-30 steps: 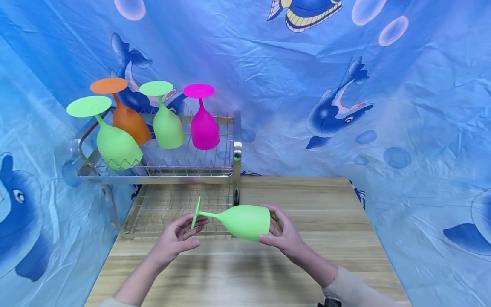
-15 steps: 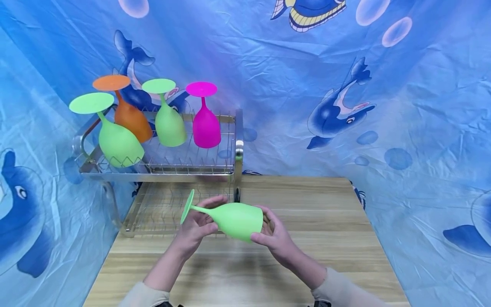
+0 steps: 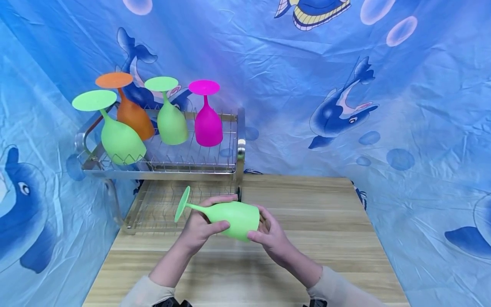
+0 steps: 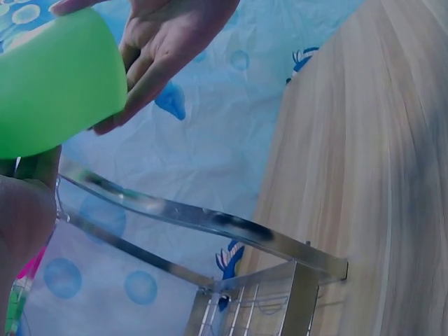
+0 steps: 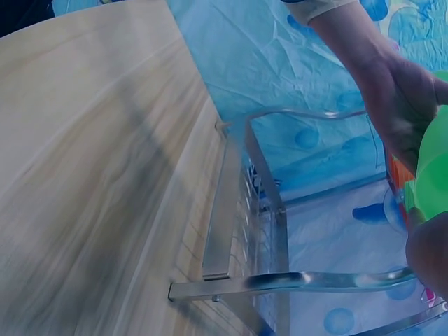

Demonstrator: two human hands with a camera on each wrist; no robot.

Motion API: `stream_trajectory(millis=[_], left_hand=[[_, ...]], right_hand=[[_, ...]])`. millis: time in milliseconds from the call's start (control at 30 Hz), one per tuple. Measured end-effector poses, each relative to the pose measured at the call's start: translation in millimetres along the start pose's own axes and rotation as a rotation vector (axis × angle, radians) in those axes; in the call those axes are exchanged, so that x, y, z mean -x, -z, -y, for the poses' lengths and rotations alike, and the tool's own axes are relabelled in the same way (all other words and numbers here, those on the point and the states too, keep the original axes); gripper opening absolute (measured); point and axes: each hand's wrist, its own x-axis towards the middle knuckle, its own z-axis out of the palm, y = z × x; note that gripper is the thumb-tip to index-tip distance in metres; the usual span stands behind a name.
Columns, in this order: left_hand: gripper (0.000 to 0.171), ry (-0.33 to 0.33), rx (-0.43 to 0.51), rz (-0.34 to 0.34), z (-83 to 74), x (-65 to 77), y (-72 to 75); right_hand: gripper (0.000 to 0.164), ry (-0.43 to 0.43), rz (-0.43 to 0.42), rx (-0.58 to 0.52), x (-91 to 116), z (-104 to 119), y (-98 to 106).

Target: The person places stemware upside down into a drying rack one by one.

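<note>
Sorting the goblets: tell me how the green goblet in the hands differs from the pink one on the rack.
The green goblet lies sideways above the table, gripped by the left hand and right hand; the pink goblet stands upside down on the rack's upper tier, untouched. Colours differ. Both share one stemmed shape.

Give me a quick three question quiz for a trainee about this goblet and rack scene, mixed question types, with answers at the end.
1. True or false: the green goblet in the hands lies on its side, foot pointing toward the rack.
2. How many goblets stand upside down on the rack's top tier?
3. Which hand has its fingers round the bowel end nearest the stem: A left hand, B right hand?

Key
1. True.
2. Four: two green, an orange goblet and a pink goblet.
3. A; the right hand holds the rim end.
</note>
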Motion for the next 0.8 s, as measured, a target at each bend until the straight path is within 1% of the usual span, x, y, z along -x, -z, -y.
stream_trajectory(millis=[167, 400, 533, 667, 800], left_hand=[[0.050, -0.020, -0.032, -0.037, -4.4, -0.4, -5.1], [0.052, -0.049, -0.046, -0.055, -5.4, 2.2, -7.6], [0.053, -0.053, -0.066, -0.087, -6.6, 3.9, -8.7], [0.050, -0.060, -0.109, -0.134, -9.3, 5.2, -7.2], [0.048, -0.055, -0.150, -0.147, -17.5, 3.7, -3.8]], right_hand=[[0.074, 0.004, 0.008, -0.031, -2.2, 0.8, -4.4], [0.072, -0.003, 0.008, -0.064, -3.5, -0.1, -8.6], [0.071, -0.019, 0.007, -0.075, -5.0, 0.5, -11.5], [0.072, -0.037, 0.016, -0.087, -7.3, 2.1, -14.7], [0.077, -0.040, 0.043, -0.088, -8.7, 6.6, -17.4]])
